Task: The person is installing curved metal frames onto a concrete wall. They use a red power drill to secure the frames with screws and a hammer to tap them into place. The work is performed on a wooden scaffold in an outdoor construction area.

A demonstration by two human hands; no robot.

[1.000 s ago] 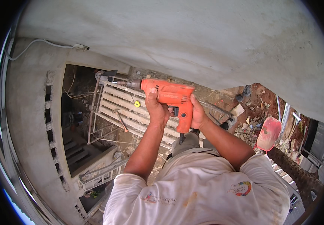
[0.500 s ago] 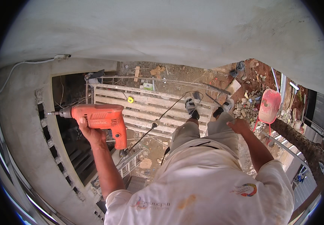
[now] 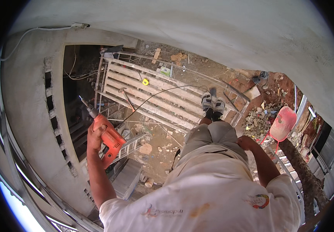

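Observation:
My left hand [image 3: 95,138] is wrapped round the body of an orange power drill [image 3: 113,140], its chuck and bit pointing up and left towards the dark opening. The drill's black cord [image 3: 151,95] runs right across the slatted wooden platform [image 3: 157,98] to near my feet. At my right hip, my right hand [image 3: 245,143] rests against my grey shorts [image 3: 210,135]; its fingers are mostly hidden. A hammer [image 3: 127,100] and a yellow tape measure [image 3: 145,82] lie on the slats.
I stand on the platform's right end. A grey plastered wall [image 3: 198,34] rises ahead; a framed opening [image 3: 74,77] is on the left. Below are a ladder [image 3: 130,146], a grey box [image 3: 127,178], rubble [image 3: 258,120] and a red wheelbarrow [image 3: 283,123]. A tree trunk [image 3: 300,162] leans at right.
The drill has swung from level to tilted up-left, lower and nearer me. My right hand has drawn back from the thigh to the hip. My feet have come together, and the view has turned.

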